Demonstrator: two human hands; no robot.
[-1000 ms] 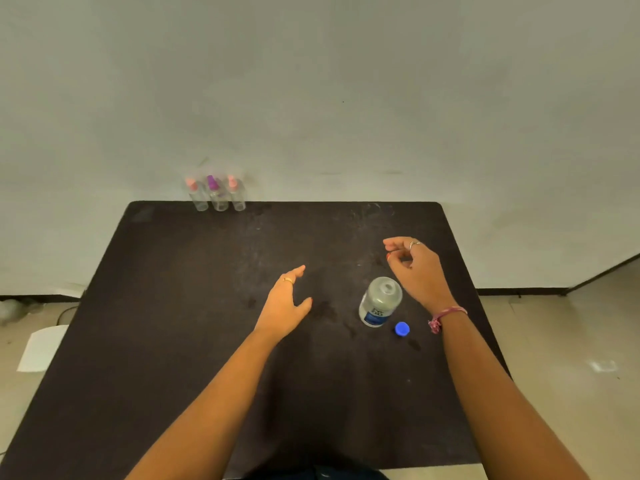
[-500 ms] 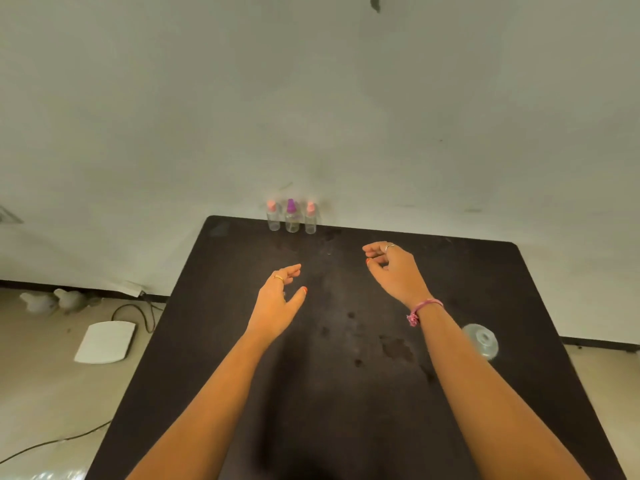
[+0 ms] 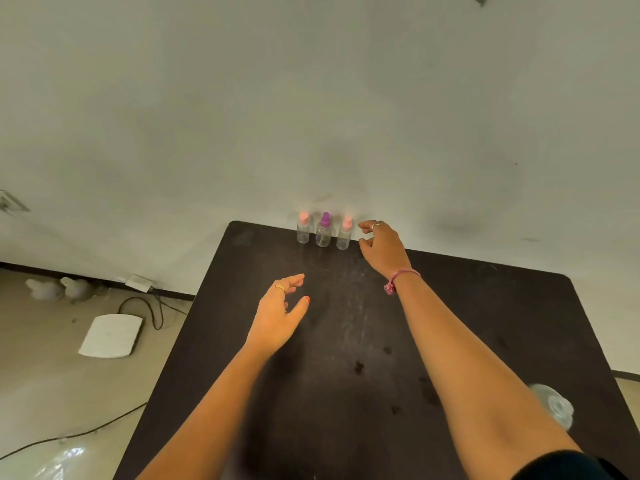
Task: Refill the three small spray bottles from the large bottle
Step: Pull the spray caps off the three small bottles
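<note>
Three small spray bottles stand upright in a tight row at the far edge of the dark tabletop (image 3: 485, 306), right against the wall (image 3: 311, 116): a left bottle with a pink cap (image 3: 303, 228), a middle bottle with a purple cap (image 3: 324, 231) and a right bottle with a pink cap (image 3: 345, 233). All three are clear; whether any liquid is in them cannot be told from here. The large bottle (image 3: 554, 405) sits near the tabletop's right edge, close to the viewer, clear and partly hidden behind the right forearm, its contents unreadable through blur.

The right hand (image 3: 382, 245) is stretched out just beside the right pink-capped bottle, fingers loosely curved toward it, thumb below, grasping nothing and not quite touching it. A pink bracelet (image 3: 398, 278) circles that wrist. The left hand (image 3: 278, 315) hangs over the middle of the tabletop, released, fingers relaxed and thumb spread, well short of the small bottles and holding nothing. The large bottle is well apart from both hands, behind the right elbow.

The bottles' row sits at the very back edge with the wall behind it. Bare dark surface with a few damp spots lies between the hands and the near edge. On the floor to the left lie a white flat pad (image 3: 110, 336) and a black cable (image 3: 149, 310).
</note>
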